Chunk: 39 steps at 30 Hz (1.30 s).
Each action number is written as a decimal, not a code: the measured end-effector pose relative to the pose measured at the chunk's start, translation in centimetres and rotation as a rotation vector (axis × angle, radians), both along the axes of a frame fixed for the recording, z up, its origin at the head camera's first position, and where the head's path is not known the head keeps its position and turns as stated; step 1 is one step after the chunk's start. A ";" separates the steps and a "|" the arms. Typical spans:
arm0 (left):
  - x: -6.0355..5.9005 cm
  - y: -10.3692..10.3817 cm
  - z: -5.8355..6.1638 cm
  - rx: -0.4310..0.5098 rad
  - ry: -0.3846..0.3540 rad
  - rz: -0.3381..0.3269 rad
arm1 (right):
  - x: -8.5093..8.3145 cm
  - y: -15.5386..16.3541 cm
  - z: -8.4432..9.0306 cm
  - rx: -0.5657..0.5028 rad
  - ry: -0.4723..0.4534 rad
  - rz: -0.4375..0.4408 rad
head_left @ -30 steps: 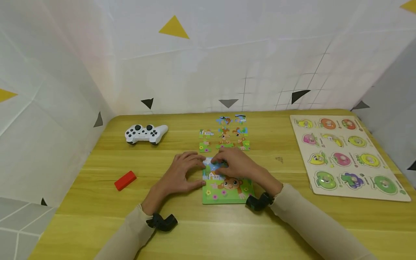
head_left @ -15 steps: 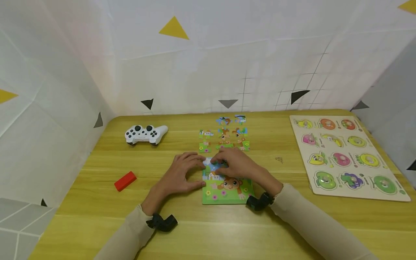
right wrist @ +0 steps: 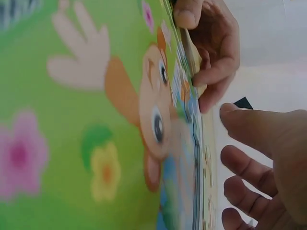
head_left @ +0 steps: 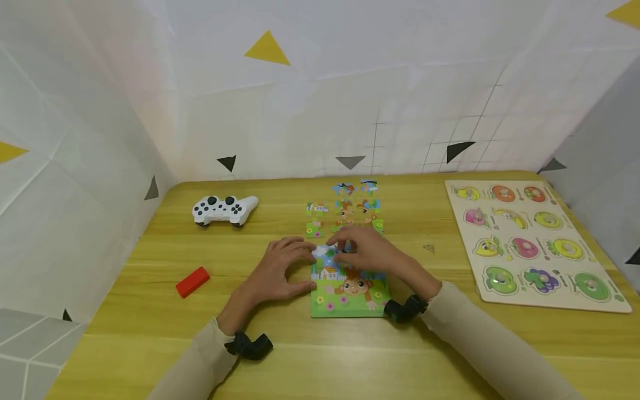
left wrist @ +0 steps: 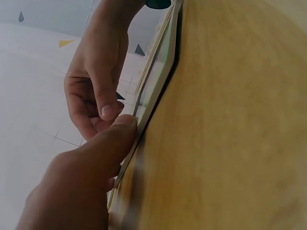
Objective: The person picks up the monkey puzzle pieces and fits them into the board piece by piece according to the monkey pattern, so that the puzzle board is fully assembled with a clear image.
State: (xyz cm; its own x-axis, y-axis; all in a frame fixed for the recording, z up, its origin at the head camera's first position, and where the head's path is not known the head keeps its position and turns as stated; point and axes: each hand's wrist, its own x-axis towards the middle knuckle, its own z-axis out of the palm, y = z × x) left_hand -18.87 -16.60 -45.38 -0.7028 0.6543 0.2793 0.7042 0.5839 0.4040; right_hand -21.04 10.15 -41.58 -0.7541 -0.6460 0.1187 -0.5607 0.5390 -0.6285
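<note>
A green-bordered jigsaw board [head_left: 350, 313] with a monkey picture lies flat on the table at the middle front. My left hand [head_left: 280, 272] is at its left edge, thumb and fingertips touching the side; the left wrist view shows the thumb [left wrist: 123, 125] right against that edge. Over the upper part of the board hovers my right hand [head_left: 367, 250], fingers loosely bent. Nothing shows between the spread thumb and fingers of the right hand [right wrist: 264, 163] in the right wrist view. This hand hides part of the board's top.
Several picture pieces [head_left: 315, 229] lie just behind the board. A wooden fruit puzzle [head_left: 545, 247] is at the right, with a small brown mark [head_left: 429, 248] to its left. On the left are a white game controller [head_left: 224, 210] and a red block [head_left: 193, 281]. White sheeting [head_left: 310, 111] stands behind.
My right hand has risen off the board and shifted slightly right, uncovering more of the upper-left picture. The left hand stays at the edge. The head view has tilted a little.
</note>
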 end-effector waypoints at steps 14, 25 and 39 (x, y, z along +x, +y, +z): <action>0.0 -0.1 -0.3 -0.008 0.008 0.005 | -1.7 2.7 0.5 -0.191 0.034 -0.090; 0.1 -0.1 -0.3 -0.006 0.009 -0.001 | -2.9 4.3 0.4 -0.213 0.037 -0.226; 0.1 -0.1 -0.5 -0.008 0.009 0.000 | -4.7 5.4 0.6 -0.235 0.037 -0.230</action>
